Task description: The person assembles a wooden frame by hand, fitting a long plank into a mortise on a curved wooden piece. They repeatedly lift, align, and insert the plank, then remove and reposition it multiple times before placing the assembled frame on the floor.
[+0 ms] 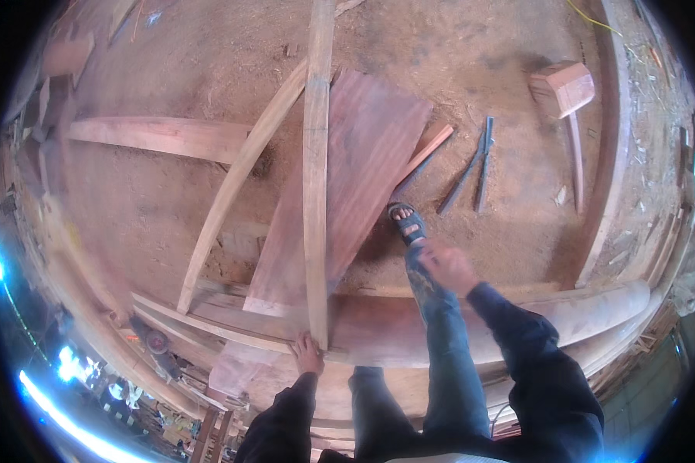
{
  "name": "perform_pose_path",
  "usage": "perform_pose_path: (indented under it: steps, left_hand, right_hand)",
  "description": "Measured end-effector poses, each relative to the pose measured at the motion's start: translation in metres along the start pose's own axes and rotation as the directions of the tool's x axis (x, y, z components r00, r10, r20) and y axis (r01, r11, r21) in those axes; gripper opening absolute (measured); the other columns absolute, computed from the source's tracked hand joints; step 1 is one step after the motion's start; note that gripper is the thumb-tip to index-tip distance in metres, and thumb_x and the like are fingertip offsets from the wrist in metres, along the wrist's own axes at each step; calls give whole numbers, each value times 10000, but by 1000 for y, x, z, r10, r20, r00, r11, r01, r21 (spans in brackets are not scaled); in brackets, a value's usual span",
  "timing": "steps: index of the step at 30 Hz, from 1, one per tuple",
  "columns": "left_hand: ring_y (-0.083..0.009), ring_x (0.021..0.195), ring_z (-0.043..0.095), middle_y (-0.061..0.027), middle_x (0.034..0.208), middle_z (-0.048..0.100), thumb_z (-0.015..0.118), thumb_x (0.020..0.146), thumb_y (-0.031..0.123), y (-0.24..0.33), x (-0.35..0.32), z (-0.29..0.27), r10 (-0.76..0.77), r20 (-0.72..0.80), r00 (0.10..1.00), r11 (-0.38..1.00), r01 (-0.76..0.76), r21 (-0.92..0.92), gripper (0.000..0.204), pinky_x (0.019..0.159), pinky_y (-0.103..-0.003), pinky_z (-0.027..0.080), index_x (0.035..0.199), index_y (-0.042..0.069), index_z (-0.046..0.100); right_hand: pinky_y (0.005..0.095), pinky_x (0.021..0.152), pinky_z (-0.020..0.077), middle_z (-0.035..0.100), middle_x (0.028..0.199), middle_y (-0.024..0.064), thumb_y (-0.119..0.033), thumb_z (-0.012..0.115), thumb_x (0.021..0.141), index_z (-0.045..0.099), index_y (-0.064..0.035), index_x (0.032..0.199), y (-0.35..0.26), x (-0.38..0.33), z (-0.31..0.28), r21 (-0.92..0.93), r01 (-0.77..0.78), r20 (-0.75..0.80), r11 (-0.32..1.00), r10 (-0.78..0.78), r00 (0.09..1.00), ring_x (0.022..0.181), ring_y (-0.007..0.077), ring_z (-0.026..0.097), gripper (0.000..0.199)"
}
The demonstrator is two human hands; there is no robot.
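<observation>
The left hand (307,353) is low in the view, with its fingers spread and lying on the near end of a long narrow plank (316,177). It presses on the wood more than it grips it; the fingers are not closed around anything. This plank is pale brown, thin and straight, and it runs away from the person toward the top of the view. Its near end lies on a thick rounded beam (517,320) that goes across in front of the legs.

The right hand (448,266) is raised above the right knee and it is blurred. It looks loosely curled, and I cannot tell if it holds something.

Under the narrow plank lies a wide reddish board (371,154) with dark grain lines, tilted a little to the right. The right foot, in a sandal (407,222), stands just beside the right edge of this board. A curved pale strip (235,185) goes from the beam up to the left of the plank and meets it higher up.

Farther on the sawdust floor, two dark metal tools (471,166) lie near each other, and a wooden mallet (565,91) lies beyond them to the right. There is no container that I can make out.
</observation>
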State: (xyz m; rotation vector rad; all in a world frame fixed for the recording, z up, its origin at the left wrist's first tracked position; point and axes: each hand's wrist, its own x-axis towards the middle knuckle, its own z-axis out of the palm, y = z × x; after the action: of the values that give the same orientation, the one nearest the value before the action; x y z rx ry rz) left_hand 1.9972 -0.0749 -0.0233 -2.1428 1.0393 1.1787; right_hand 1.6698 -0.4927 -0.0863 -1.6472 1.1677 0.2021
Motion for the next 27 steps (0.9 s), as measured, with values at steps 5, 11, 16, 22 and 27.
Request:
perform_pose_path:
  steps: [5,11,16,22,27]
  left_hand:
    - [-362,1589,273,-127,1631,351,911,777,267,8,8,-8,-11,45,999,999,9,30,1010,1317,-642,68,1588,47,350]
    - [-333,1591,281,-114,1625,370,919,762,281,20,10,-18,-51,56,997,997,47,67,1031,1322,-628,75,1591,52,349]
    - [-320,1595,278,-108,1629,371,905,774,280,16,8,-16,-46,56,997,995,41,97,1016,1326,-630,65,1592,47,350]
    - [-318,1594,278,-120,1625,385,892,784,297,10,10,-10,-12,50,999,979,2,205,989,1322,-646,52,1578,34,363]
    - [-319,1593,281,-129,1620,393,889,793,310,14,8,-11,-48,70,996,992,39,122,976,1319,-647,65,1573,37,370]
  right_hand:
    - [482,787,589,731,1074,158,-175,689,949,676,-63,1233,38,12,-69,-117,-151,-185,982,128,974,925,418,728,305]
    - [541,852,583,724,1164,197,-268,686,976,667,-85,1309,53,1,-35,1,-104,40,995,104,994,1047,433,712,381]
    - [528,851,589,720,1161,179,-251,683,978,664,-95,1292,18,4,-1,80,-118,150,990,105,983,1020,432,714,351]
    - [534,828,589,707,1138,193,-227,697,967,662,-90,1273,-12,47,-29,75,15,53,997,-19,998,976,442,717,337]
    - [514,818,570,694,1089,221,-181,679,978,661,-63,1299,-47,103,-87,15,-11,40,1000,10,999,969,453,707,342]
